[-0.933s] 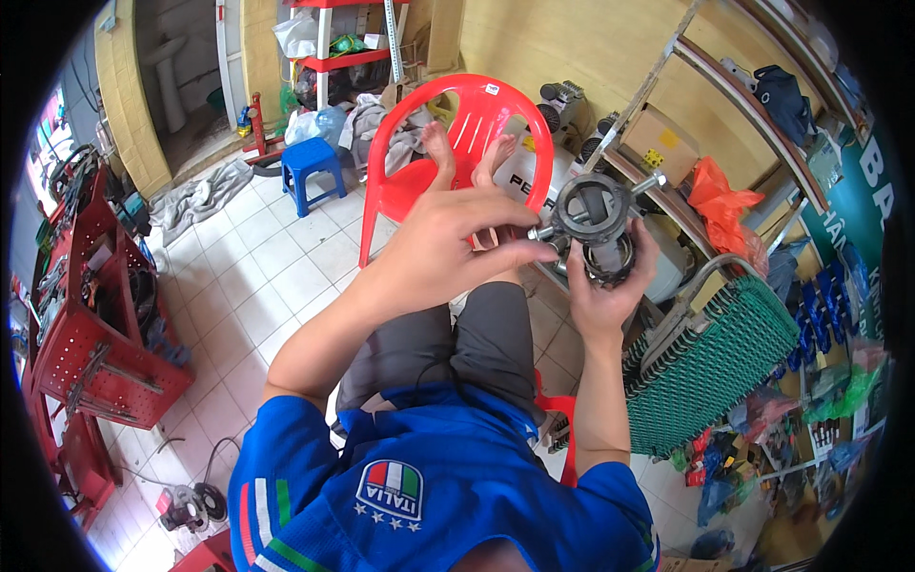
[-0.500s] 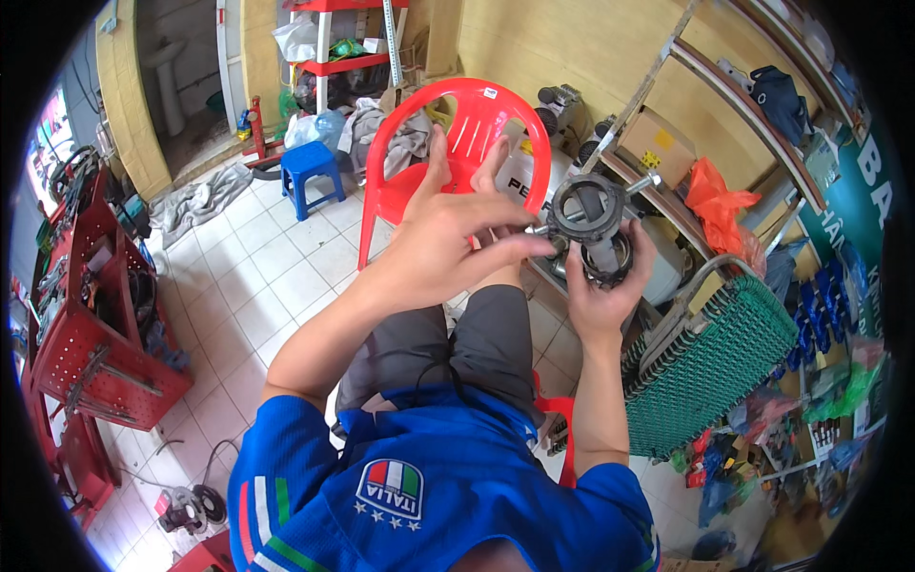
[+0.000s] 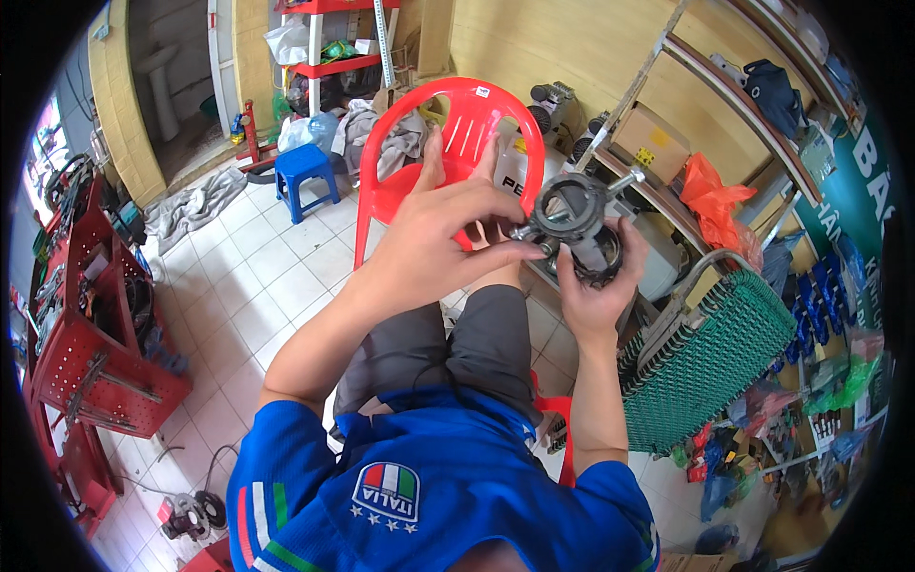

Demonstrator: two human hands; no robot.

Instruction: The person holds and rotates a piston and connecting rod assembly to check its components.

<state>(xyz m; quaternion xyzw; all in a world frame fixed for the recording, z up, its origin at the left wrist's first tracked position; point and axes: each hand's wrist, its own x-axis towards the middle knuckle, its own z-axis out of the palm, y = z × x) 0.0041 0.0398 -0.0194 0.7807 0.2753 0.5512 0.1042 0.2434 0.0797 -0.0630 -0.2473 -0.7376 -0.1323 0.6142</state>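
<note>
In front of my knees I hold up a dark metal part (image 3: 570, 230) made of two round rings, one above the other, joined by a short grey body. A long silver bolt (image 3: 625, 182) sticks out from the upper ring on the far right. My right hand (image 3: 593, 303) is wrapped round the lower ring from below, thumb on its near left side. My left hand (image 3: 443, 238) reaches in from the left, its thumb and fingertips pinching the bolt end at the upper ring's left side. Some of the left fingers are hidden behind the hand.
My bare feet rest on a red plastic chair (image 3: 393, 198) ahead. A blue stool (image 3: 307, 164) stands left of it, and a red tool cart (image 3: 114, 381) at far left. To the right are a green woven folding seat (image 3: 710, 362) and a shelf with an orange bag (image 3: 710, 195).
The metal part has shifted slightly left and tilted a little, its upper ring now facing me at a different angle. Both hands keep hold of it.
</note>
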